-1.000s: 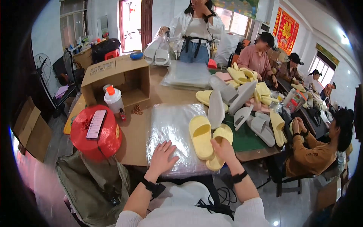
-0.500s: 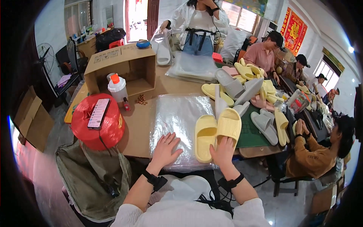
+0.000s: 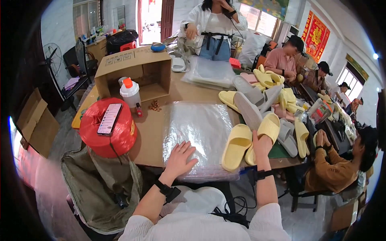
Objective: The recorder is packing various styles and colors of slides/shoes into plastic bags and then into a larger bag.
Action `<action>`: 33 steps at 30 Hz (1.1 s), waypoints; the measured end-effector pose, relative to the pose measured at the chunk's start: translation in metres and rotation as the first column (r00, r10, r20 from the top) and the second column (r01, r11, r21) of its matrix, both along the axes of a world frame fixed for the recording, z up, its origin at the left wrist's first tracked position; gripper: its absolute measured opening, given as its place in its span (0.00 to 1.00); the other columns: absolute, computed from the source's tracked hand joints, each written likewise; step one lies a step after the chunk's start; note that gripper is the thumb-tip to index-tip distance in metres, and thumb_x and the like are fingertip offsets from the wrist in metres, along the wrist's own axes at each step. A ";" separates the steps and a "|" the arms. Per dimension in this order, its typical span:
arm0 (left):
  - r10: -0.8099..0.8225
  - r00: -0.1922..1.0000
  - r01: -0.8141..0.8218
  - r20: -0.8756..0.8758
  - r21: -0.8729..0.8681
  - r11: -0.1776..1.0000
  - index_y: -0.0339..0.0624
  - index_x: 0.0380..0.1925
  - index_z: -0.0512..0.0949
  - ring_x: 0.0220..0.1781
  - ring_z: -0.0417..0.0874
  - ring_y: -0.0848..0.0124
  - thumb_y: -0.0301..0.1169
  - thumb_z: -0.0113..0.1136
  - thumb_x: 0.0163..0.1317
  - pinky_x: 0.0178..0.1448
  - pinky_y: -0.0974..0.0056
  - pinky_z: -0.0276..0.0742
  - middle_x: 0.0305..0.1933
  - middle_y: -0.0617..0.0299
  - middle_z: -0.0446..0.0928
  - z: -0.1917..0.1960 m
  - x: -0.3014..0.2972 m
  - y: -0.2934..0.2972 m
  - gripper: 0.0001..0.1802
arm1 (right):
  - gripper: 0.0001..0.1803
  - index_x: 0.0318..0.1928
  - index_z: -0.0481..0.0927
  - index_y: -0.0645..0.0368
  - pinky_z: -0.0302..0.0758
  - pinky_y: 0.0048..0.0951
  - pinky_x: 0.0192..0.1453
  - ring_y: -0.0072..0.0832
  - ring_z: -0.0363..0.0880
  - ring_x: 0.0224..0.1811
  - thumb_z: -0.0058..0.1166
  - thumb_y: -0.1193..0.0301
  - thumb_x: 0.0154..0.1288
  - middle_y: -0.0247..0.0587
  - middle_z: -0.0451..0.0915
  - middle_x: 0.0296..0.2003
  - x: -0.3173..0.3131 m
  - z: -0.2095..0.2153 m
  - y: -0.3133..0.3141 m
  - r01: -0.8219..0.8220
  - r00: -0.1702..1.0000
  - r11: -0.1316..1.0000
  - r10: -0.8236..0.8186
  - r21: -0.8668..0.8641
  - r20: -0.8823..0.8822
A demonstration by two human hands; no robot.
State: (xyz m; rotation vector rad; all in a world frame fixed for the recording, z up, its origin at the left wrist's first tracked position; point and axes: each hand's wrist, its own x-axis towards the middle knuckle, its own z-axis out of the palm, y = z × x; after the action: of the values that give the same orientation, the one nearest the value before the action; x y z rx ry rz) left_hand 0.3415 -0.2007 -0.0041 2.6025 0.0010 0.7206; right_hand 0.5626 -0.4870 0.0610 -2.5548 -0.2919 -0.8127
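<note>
My left hand (image 3: 179, 160) lies flat, fingers spread, on a stack of clear plastic bags (image 3: 197, 120) at the table's front. To its right, my right hand (image 3: 262, 145) has its fingers inside the strap of a yellow slipper (image 3: 268, 126), thumb outside; the fingertips are hidden. That slipper's sole is partly covered by my hand and by a second yellow slipper (image 3: 237, 146), which lies tilted at the right edge of the bags. Just beyond them a grey slipper (image 3: 247, 110) rests against the pile.
A pile of yellow, grey and pink slippers (image 3: 287, 98) covers the right side. At left stand a red twine roll (image 3: 124, 136) with a phone (image 3: 109, 119), a bottle (image 3: 130, 94) and an open cardboard box (image 3: 161, 76). A co-worker (image 3: 217, 32) stands across the table; others sit rightward.
My right hand has moved right with the yellow slippers, off the middle of the bags toward the pile. The co-worker opposite has let go of the bagged pale slipper, now lying on the table.
</note>
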 end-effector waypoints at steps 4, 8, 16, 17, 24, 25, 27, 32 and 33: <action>0.006 1.000 -0.007 0.021 0.024 1.000 0.46 0.56 0.78 0.72 0.68 0.48 0.49 0.63 0.61 0.76 0.46 0.58 0.68 0.49 0.71 -0.001 0.000 0.001 0.27 | 0.34 0.55 0.75 0.74 0.73 0.51 0.57 0.60 0.77 0.52 0.58 0.52 0.66 0.68 0.78 0.51 -0.029 -0.001 0.001 -0.068 0.993 0.996 0.074 -0.059 0.094; 0.006 1.000 -0.006 0.016 0.005 1.000 0.45 0.56 0.78 0.72 0.68 0.49 0.48 0.62 0.61 0.76 0.46 0.58 0.68 0.49 0.71 0.000 -0.001 0.001 0.27 | 0.32 0.57 0.74 0.73 0.73 0.55 0.56 0.63 0.76 0.53 0.57 0.55 0.67 0.67 0.77 0.52 -0.064 -0.002 0.013 -0.116 0.968 0.985 0.141 -0.124 0.210; -0.004 1.000 0.004 -0.023 -0.002 1.000 0.45 0.56 0.78 0.72 0.67 0.48 0.49 0.61 0.62 0.76 0.45 0.57 0.68 0.48 0.71 0.002 0.001 -0.001 0.28 | 0.23 0.44 0.82 0.70 0.79 0.48 0.45 0.55 0.82 0.37 0.52 0.57 0.71 0.59 0.84 0.37 0.017 0.033 -0.025 0.116 0.885 0.983 -0.036 -0.144 0.464; -0.005 1.000 0.005 -0.023 -0.002 1.000 0.45 0.56 0.78 0.72 0.67 0.48 0.49 0.61 0.62 0.76 0.45 0.57 0.68 0.48 0.71 0.002 0.000 -0.001 0.28 | 0.23 0.42 0.82 0.69 0.79 0.47 0.43 0.53 0.83 0.35 0.51 0.57 0.72 0.57 0.84 0.35 0.025 0.041 -0.030 0.197 0.940 0.969 -0.144 -0.151 0.309; 0.005 1.000 -0.005 -0.025 -0.012 1.000 0.45 0.56 0.79 0.73 0.67 0.49 0.48 0.61 0.62 0.77 0.46 0.55 0.68 0.49 0.72 0.005 -0.002 0.000 0.27 | 0.22 0.49 0.80 0.68 0.78 0.51 0.48 0.57 0.81 0.44 0.51 0.59 0.71 0.59 0.83 0.41 0.034 0.050 -0.053 0.230 0.925 0.971 -0.197 -0.064 0.325; 0.004 1.000 -0.005 -0.029 -0.017 1.000 0.45 0.56 0.79 0.73 0.67 0.49 0.48 0.61 0.62 0.77 0.46 0.55 0.68 0.49 0.72 0.004 -0.002 0.000 0.27 | 0.21 0.50 0.80 0.68 0.77 0.51 0.50 0.58 0.80 0.45 0.52 0.60 0.71 0.60 0.82 0.41 0.026 0.048 -0.052 0.178 0.865 0.983 -0.136 -0.042 0.484; 0.010 1.000 -0.010 -0.023 -0.011 1.000 0.45 0.56 0.79 0.73 0.67 0.49 0.48 0.61 0.62 0.77 0.46 0.55 0.68 0.49 0.72 0.006 -0.001 -0.002 0.27 | 0.22 0.51 0.79 0.70 0.77 0.46 0.51 0.55 0.80 0.47 0.58 0.63 0.67 0.61 0.81 0.46 0.030 0.041 -0.071 0.153 0.894 0.986 -0.109 -0.067 0.434; 0.012 0.998 -0.013 -0.063 -0.011 1.000 0.44 0.57 0.78 0.73 0.66 0.49 0.47 0.62 0.61 0.77 0.46 0.55 0.67 0.47 0.72 0.005 0.001 -0.002 0.27 | 0.22 0.44 0.81 0.74 0.75 0.34 0.42 0.32 0.80 0.35 0.64 0.63 0.65 0.48 0.84 0.35 0.055 0.067 -0.092 -0.122 0.992 0.879 0.112 0.460 0.049; 0.006 0.998 -0.007 -0.063 -0.013 1.000 0.44 0.57 0.78 0.73 0.66 0.49 0.47 0.62 0.61 0.77 0.46 0.55 0.67 0.47 0.72 0.005 0.002 -0.003 0.27 | 0.22 0.42 0.81 0.75 0.75 0.33 0.40 0.29 0.79 0.33 0.64 0.62 0.66 0.47 0.84 0.33 0.052 0.078 -0.094 -0.217 0.973 0.791 0.129 0.572 0.191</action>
State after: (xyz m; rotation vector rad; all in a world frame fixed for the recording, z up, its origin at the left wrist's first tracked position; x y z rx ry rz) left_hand 0.3433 -0.2036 0.0013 2.6126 0.0332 0.6388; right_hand 0.6142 -0.5806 0.1389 -1.8587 -0.2618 -0.8543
